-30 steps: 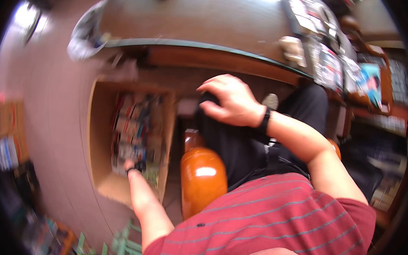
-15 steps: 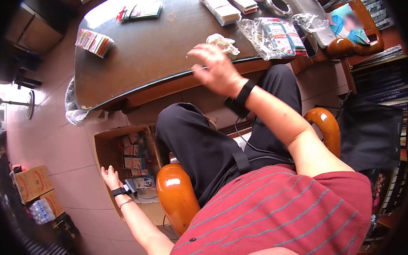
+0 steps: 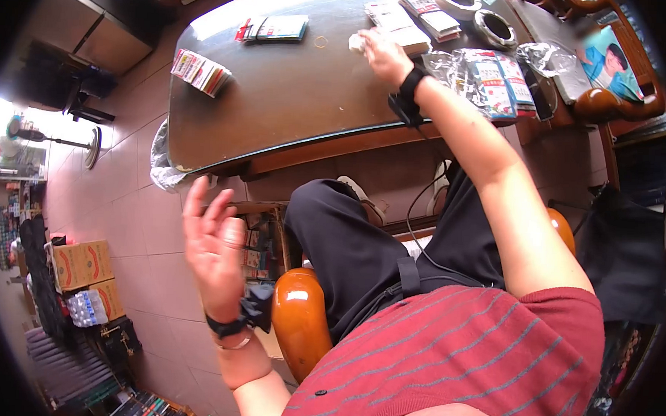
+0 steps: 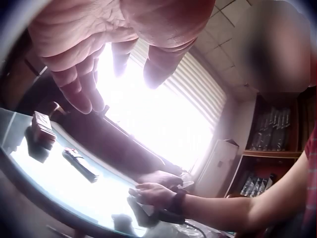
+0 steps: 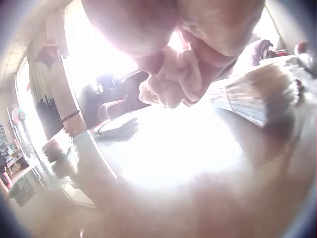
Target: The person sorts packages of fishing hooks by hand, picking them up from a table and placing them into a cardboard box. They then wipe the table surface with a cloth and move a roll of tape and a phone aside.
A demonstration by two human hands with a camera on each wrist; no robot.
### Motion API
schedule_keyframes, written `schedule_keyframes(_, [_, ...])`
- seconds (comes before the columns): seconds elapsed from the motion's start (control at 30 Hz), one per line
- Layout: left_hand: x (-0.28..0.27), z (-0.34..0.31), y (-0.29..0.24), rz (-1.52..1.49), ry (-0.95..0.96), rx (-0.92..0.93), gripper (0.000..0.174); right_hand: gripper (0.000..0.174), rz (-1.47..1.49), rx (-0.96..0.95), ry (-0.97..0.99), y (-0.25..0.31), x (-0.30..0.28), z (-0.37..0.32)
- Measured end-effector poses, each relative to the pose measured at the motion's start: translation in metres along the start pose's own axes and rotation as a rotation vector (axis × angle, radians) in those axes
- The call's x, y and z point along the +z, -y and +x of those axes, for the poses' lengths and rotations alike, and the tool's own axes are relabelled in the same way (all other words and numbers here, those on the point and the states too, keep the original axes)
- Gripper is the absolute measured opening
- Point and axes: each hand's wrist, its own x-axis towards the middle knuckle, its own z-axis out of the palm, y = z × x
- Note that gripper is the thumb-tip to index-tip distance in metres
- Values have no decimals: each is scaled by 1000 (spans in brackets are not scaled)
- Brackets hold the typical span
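In the head view my right hand (image 3: 387,60) reaches over the dark glass-topped table (image 3: 278,107), pinching a crumpled white tissue (image 3: 357,43) beside a stack of cards or packets (image 3: 410,39). The right wrist view shows the tissue (image 5: 173,82) bunched between the thumb and fingers of that hand (image 5: 218,25). My left hand (image 3: 217,255) is raised, palm up and empty, above the edge of the cardboard box (image 3: 279,235). Its fingers look spread and slightly bent in the left wrist view, where the hand (image 4: 119,25) fills the top.
A banded bundle (image 3: 278,28) and a packet stack (image 3: 198,71) lie on the table's left part. Tape rolls (image 3: 495,28) and plastic-wrapped packets (image 3: 497,85) are at its right. The orange chair armrest (image 3: 301,319) stands beside my leg; a cable crosses my lap.
My left hand has risen up and away from the cardboard box. My right hand has moved forward over the table and taken hold of the tissue, which lay on the tabletop.
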Motion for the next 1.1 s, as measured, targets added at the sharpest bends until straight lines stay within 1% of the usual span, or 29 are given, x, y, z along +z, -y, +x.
schedule_keyframes(0.03, [20,-1,-12,-37,55,23,57,27,-56,34,22,-5,6,22])
schedule_keyframes(0.07, [34,-4,-13,-91,124,26,60,26,-60,187,68,-3,10,45])
schedule_keyframes(0.13, [52,-5,-16,41,328,54,58,25,-158,287,28,-11,28,81])
schedule_keyframes(0.17, [61,-4,-16,24,409,47,55,25,-189,313,60,-17,36,93])
schedule_keyframes(0.2, [70,-4,-12,6,466,32,54,25,-218,339,94,-24,44,102])
schedule_keyframes(0.23, [78,-4,-4,-11,469,20,54,26,-196,398,151,-37,60,106])
schedule_keyframes(0.27, [84,-4,6,-27,475,9,53,26,-190,396,157,-46,80,105])
schedule_keyframes(0.3, [90,-4,12,10,477,5,51,24,-245,264,262,-59,103,101])
schedule_keyframes(0.33, [94,-3,17,26,487,8,50,23,-300,133,366,-48,106,99])
schedule_keyframes(0.37, [99,-5,22,29,495,-4,49,27,-227,72,273,-34,111,79])
schedule_keyframes(0.4, [103,-6,28,32,503,-12,48,30,-191,-89,294,-22,113,66])
schedule_keyframes(0.43, [105,-7,33,108,522,26,46,23,-27,-320,144,2,107,49])
schedule_keyframes(0.47, [109,-8,38,104,524,26,46,21,279,-90,428,43,80,35])
schedule_keyframes(0.5, [112,-9,43,69,540,-16,45,22,417,-14,582,80,51,17])
schedule_keyframes(0.53, [115,-9,46,35,556,-55,44,29,319,-287,609,84,55,-12])
schedule_keyframes(0.57, [117,-11,46,31,567,-60,43,37,317,-572,554,85,54,-42])
schedule_keyframes(0.6, [119,-12,45,31,575,-58,43,41,302,-624,563,97,43,-66])
schedule_keyframes(0.67, [119,-16,45,136,625,-17,43,41,229,-603,585,103,26,-101])
schedule_keyframes(0.73, [115,-18,36,175,645,5,43,40,330,-437,644,100,-2,-99])
schedule_keyframes(0.77, [113,-19,30,211,652,31,43,45,238,-427,515,89,0,-111])
schedule_keyframes(0.8, [110,-20,24,218,651,30,43,52,312,-150,503,96,-13,-108])
schedule_keyframes(0.83, [108,-20,17,225,644,36,44,54,208,-137,438,83,-15,-107])
schedule_keyframes(0.87, [105,-21,10,231,639,43,44,56,103,-122,374,64,-14,-101])
schedule_keyframes(0.9, [103,-22,4,218,645,8,44,53,22,-105,326,45,-9,-93])
schedule_keyframes(0.93, [103,-22,-1,220,644,11,44,50,-60,-89,278,28,-5,-81])
schedule_keyframes(1.0, [104,-22,-12,226,643,107,43,44,-163,127,395,11,0,-39])
schedule_keyframes(1.07, [109,-23,-22,184,641,112,43,40,-270,208,345,-29,36,5])
schedule_keyframes(1.1, [112,-24,-24,143,640,113,43,36,-255,257,279,-42,49,18])
